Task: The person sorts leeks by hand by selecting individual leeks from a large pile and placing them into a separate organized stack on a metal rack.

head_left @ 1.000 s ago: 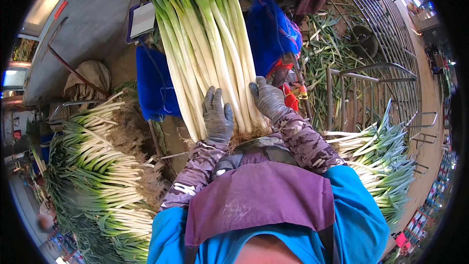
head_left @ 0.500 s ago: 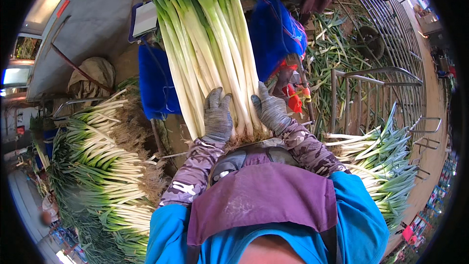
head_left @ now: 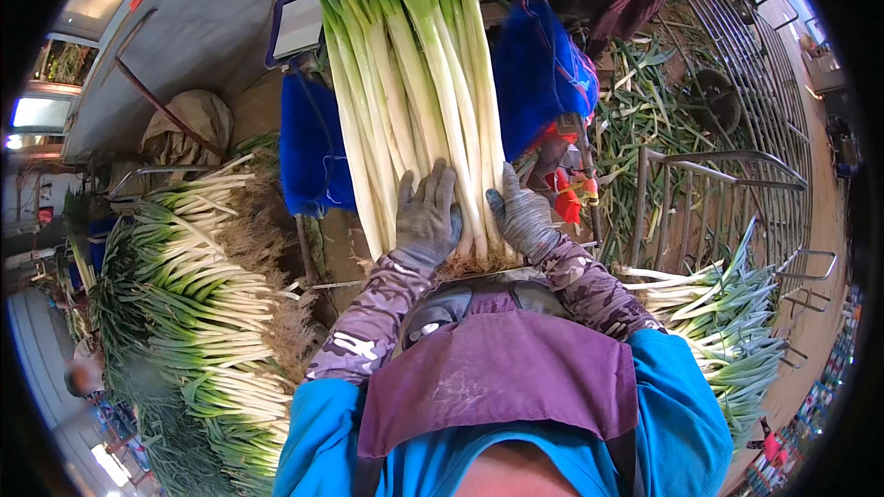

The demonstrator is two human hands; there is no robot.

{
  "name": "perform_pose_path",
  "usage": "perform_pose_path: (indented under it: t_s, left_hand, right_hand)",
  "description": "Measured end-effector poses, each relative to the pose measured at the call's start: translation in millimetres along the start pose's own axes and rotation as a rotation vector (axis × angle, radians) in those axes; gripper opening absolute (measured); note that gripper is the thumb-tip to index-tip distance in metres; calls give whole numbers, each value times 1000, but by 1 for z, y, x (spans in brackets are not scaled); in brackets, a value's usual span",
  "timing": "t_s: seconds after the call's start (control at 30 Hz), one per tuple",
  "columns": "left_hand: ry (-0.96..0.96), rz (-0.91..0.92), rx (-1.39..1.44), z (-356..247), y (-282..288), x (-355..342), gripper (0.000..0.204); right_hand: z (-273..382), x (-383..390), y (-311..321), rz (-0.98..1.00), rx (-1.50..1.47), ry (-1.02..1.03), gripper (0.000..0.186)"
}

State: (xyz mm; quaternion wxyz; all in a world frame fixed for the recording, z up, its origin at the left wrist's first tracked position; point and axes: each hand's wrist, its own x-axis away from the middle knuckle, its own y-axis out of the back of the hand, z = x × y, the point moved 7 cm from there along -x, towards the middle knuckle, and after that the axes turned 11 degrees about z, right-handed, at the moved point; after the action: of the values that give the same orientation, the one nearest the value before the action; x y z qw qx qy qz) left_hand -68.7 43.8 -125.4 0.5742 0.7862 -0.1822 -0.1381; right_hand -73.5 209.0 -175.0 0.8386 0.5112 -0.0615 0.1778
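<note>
A thick bundle of long green onions (head_left: 460, 101) lies in front of me, white root ends toward my body and green tops pointing away. My left hand (head_left: 426, 216), in a grey glove, rests on the white stalks with its fingers spread. At the right edge of the bundle, my gloved right hand (head_left: 523, 221) presses against the outer stalks, fingers extended and thumb apart. Roots (head_left: 465, 265) bunch up between my wrists, close to my purple apron (head_left: 497, 368). Blue cloth (head_left: 313, 147) hangs left of the bundle, and another blue cloth (head_left: 539, 74) hangs to its right.
On the left is a big heap of green onions (head_left: 203, 267), roots facing me. A smaller pile (head_left: 714, 313) lies at the right, beside a metal rail frame (head_left: 727, 161). Loose green leaves (head_left: 645, 110) litter the ground at the far right. A white-topped flat object (head_left: 297, 26) stands far left.
My left hand has shifted inward across the stalks, its fingers now more spread. My right hand stays at the bundle's right edge. The whole view has shifted slightly.
</note>
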Motion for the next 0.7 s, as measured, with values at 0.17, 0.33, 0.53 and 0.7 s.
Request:
perform_pose_path:
  t_s: [0.17, 0.33, 0.53, 0.7]
  left_hand:
    - [-60, 195, -203, 2, -8, 20, 61]
    - [-107, -61, -143, -8, 27, -1, 61]
    - [-368, 18, -194, -11, 53, -101, 46]
    - [-448, 88, -481, 27, 55, -194, 43]
  right_hand:
    - [12, 9, 21, 89, 82, -24, 65]
    - [-2, -12, 35, -2, -46, 1, 61]
    - [-22, -90, 46, -127, -542, 58, 49]
    - [-39, -102, 21, -178, -826, 145, 44]
